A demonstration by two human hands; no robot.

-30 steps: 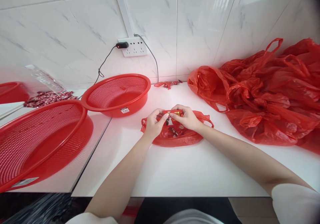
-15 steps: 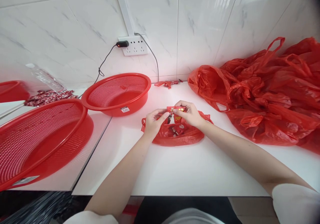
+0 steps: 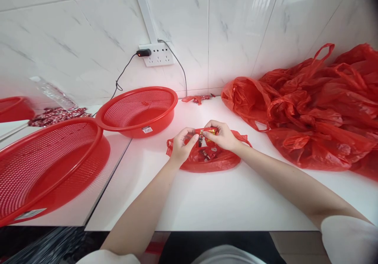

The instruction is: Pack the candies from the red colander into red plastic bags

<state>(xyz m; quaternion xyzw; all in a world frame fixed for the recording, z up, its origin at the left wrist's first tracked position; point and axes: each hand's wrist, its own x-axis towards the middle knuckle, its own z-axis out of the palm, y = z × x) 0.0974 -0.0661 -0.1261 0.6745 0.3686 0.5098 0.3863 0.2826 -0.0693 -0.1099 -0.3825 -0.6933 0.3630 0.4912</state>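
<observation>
Head view, taken from the left: we see part of a red vessel [image 3: 13,106], then a clear bottle [image 3: 54,93] lying tilted by a pile of patterned red wrappers [image 3: 56,116]. Nearer us stands a large perforated basket [image 3: 53,157], its rim meeting that of a smaller basket [image 3: 137,116] in our view; above that is a wall socket [image 3: 161,55]. Our left hand [image 3: 181,144] comes next, thumb and forefinger pinching the left edge of a red packet [image 3: 202,141] with gold print. We have that packet at the mouth of a red plastic bag [image 3: 218,165] on the white table [image 3: 212,201]; small wrapped pieces [image 3: 208,152] show inside. Beyond, near the wall, lie red scraps [image 3: 197,98]. Our right hand [image 3: 223,136] pinches the packet's upper part, thumb in front. Farther right, we see a big heap of red bags [image 3: 313,106] near the wall.
</observation>
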